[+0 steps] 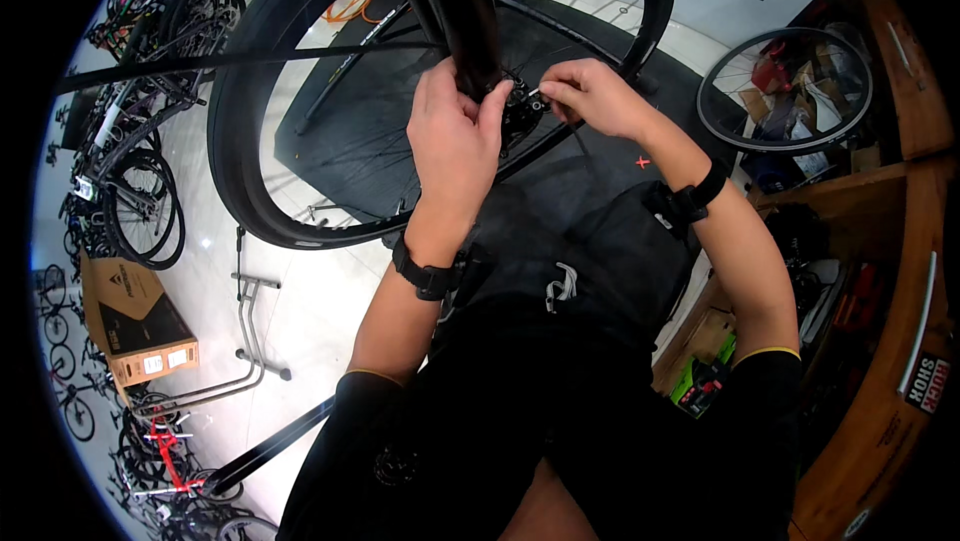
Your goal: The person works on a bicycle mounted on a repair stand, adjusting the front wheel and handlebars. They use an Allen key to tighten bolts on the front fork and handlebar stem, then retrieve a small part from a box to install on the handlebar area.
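Observation:
A black bicycle tube [465, 11] comes down from the top edge. My left hand [455, 136] is closed around its lower end, thumb on the near side and fingers partly hidden behind it. Just right of the thumb sits a small dark metal bicycle mechanism [518, 113] with bolts. My right hand [598, 99] pinches at the mechanism's right side; a thin light tip shows at the fingertips, too small to name. A black-tyred bicycle wheel [232, 141] stands to the left, its spokes passing behind my left hand.
A dark mat [340, 166] lies under the bicycle. A loose wheel [705, 106] leans at the right near wooden drawers [925, 71]. On the left are a grey metal stand [250, 331], a cardboard box [145, 326] and several bicycles [145, 191]. An orange cable [355, 3] lies on the floor.

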A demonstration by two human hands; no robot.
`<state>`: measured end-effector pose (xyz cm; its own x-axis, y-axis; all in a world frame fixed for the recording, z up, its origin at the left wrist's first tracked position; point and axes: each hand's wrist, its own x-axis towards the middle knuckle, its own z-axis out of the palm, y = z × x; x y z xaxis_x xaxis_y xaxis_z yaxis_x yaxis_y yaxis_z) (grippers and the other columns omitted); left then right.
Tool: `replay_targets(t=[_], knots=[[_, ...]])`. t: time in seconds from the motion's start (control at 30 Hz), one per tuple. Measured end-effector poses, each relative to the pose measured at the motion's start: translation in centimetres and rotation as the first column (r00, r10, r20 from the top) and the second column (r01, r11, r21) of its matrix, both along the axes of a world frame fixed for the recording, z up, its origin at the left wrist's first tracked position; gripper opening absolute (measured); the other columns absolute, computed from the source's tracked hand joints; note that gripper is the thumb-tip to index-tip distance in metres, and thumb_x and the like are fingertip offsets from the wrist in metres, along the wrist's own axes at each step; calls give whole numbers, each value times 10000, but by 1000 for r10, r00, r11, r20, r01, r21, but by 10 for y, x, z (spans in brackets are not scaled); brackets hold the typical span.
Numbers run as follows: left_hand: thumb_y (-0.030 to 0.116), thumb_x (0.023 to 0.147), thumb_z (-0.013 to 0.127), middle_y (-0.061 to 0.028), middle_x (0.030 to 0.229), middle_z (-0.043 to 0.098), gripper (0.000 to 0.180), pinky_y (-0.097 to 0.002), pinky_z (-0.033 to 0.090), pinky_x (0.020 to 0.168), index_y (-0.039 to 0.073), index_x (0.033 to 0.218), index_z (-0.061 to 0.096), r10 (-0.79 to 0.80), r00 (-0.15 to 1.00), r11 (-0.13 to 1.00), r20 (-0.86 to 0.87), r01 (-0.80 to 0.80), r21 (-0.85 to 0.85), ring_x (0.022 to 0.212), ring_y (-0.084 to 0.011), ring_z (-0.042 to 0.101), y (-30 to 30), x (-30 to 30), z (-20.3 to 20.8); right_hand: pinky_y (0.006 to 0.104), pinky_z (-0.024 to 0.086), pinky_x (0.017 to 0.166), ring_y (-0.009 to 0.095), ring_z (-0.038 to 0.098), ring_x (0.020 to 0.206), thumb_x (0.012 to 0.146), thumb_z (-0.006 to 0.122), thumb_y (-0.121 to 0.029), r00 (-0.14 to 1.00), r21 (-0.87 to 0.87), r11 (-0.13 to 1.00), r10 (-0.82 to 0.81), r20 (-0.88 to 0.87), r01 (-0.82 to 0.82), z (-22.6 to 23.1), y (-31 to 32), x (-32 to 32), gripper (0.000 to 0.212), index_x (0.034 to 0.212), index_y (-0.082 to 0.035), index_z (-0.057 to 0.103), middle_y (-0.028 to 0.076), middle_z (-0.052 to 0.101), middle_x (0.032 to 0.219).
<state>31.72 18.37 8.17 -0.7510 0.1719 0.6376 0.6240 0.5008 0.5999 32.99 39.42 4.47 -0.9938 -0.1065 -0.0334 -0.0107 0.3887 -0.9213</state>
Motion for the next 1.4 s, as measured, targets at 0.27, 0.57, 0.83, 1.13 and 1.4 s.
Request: replay_targets(t=[0.27, 0.57, 0.83, 1.13, 1.4], knots=[[175, 828, 812, -105, 839, 608, 423, -341, 500, 590, -21, 1146, 613, -23, 998, 999, 60, 26, -45, 603, -194, 595, 0, 1, 3, 244, 463, 527, 87, 565, 553, 1023, 590, -244, 985, -100, 993, -53, 164, 70, 7, -7, 0, 306, 851, 1, 653, 11, 600, 652], [195, 843, 810, -79, 736, 586, 473, -304, 459, 561, -26, 1199, 590, -52, 995, 998, 81, 54, -31, 576, -152, 543, -3, -2, 0, 281, 458, 491, 173, 545, 483, 1080, 356, -491, 933, -757, 652, 242, 268, 49, -53, -11, 77, 588, 772, -40, 576, 53, 533, 543], [201, 859, 792, -75, 722, 543, 437, -325, 441, 553, -18, 1169, 576, -34, 999, 998, -20, 33, -44, 574, -178, 506, 3, -9, -12, 241, 227, 435, 74, 259, 468, 1082, 399, -442, 823, -837, 265, 198, 532, 478, -15, -38, 89, 517, 646, -172, 335, -59, 259, 541], [219, 847, 787, -131, 916, 650, 360, -409, 502, 710, 28, 1110, 632, -146, 987, 969, -73, 128, -211, 846, -329, 628, -39, -8, 14, 249, 242, 454, 85, 257, 483, 1085, 403, -406, 783, -801, 103, 172, 598, 589, 11, -64, 91, 475, 684, -155, 365, -49, 253, 565], [262, 969, 655, -214, 1197, 616, 507, -387, 440, 992, -56, 1337, 512, 268, 878, 950, -397, -309, -41, 1085, -347, 594, -166, -63, 65, 256, 265, 476, 89, 273, 496, 1086, 400, -395, 809, -832, 113, 195, 555, 544, 6, -60, 95, 455, 705, -147, 383, -49, 274, 566]])
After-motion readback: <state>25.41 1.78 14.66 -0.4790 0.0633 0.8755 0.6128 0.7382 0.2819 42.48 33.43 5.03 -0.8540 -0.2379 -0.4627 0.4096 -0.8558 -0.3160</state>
